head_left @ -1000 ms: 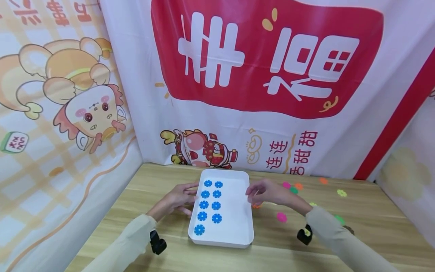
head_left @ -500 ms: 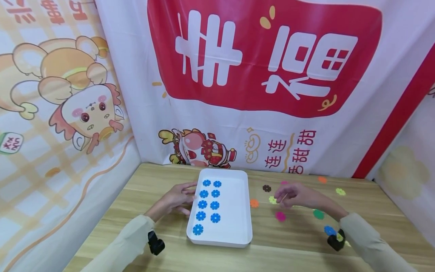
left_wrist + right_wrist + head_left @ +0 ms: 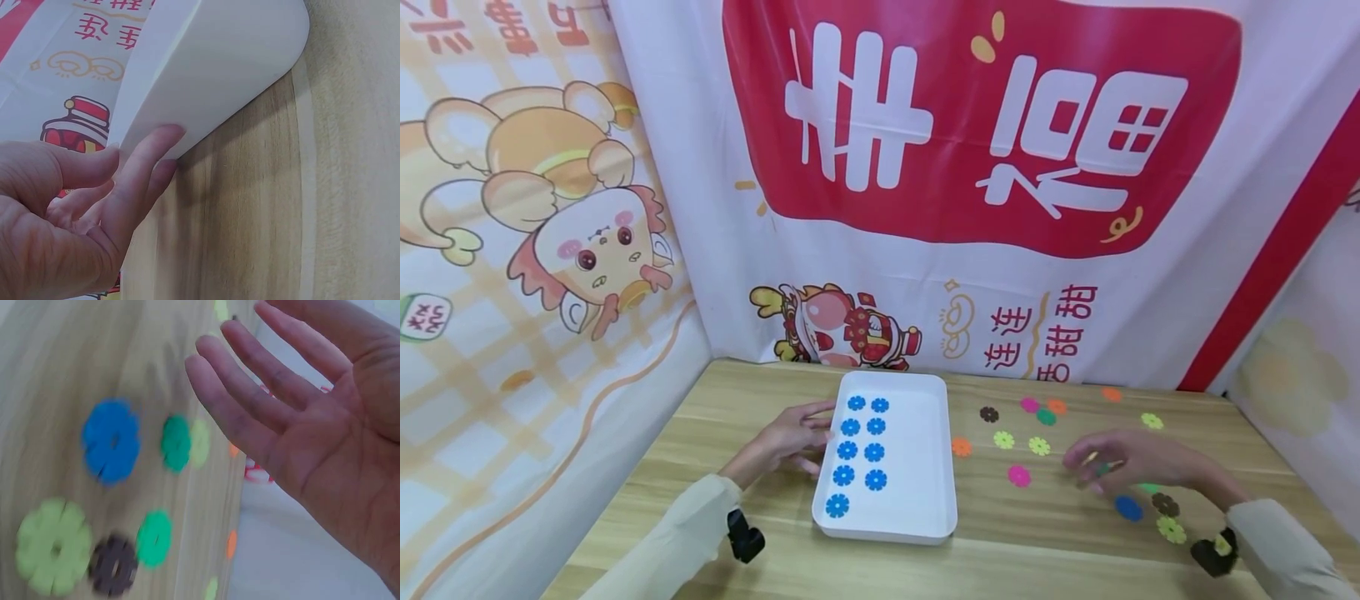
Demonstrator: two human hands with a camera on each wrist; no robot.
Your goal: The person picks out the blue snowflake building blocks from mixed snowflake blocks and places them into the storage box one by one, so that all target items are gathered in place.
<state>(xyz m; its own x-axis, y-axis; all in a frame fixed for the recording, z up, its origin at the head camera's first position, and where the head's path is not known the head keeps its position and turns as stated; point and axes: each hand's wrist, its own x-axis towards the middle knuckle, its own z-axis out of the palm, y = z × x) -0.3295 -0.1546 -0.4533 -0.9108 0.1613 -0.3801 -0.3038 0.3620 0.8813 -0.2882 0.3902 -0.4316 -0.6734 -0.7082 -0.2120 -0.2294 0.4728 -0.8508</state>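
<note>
A white tray stands on the wooden table with two columns of blue notched discs in its left half. At its left wall, my left hand rests with fairly straight fingers; the left wrist view shows fingertips against the outer side. My right hand is over the scattered discs on the right, fingers loosely extended and holding nothing. Close by lies a blue disc, also seen in the head view near a brown disc and a yellow-green disc. A green disc is partly hidden by the hand in the head view.
Between tray and right hand lie an orange disc, a pink disc and yellow-green ones. Farther back are a dark brown disc and several others. A printed cloth hangs behind the table.
My right hand has moved from the tray's right edge rightward across the loose discs, uncovering several of them. The left hand and the blue discs in the tray stay as they were.
</note>
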